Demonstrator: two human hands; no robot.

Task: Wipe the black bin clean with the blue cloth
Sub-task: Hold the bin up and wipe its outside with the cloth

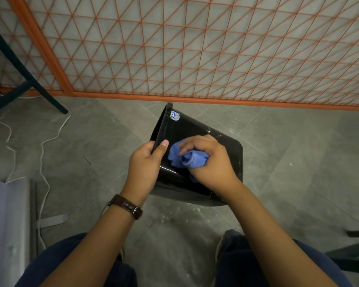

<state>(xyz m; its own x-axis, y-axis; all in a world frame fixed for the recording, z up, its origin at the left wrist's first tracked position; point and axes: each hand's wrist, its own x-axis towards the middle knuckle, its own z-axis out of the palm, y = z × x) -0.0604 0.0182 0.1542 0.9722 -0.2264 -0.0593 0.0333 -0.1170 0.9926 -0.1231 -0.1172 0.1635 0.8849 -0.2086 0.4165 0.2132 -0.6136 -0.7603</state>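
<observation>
The black bin [195, 129] lies tipped on its side above the floor, its rim to the left and its base to the right. A small white price sticker sits near the rim. My left hand [147, 162] grips the rim, thumb on the outer wall. My right hand [207, 160] holds the bunched blue cloth [187, 158] and presses it against the bin's outer side wall. Part of the cloth is hidden under my fingers.
An orange lattice screen [195, 48] stands just behind the bin. A dark chair leg [39, 90] and white cables [42, 146] lie at the left. Dark furniture legs [356, 247] show at the right edge. My knees in blue trousers fill the bottom; grey tile floor.
</observation>
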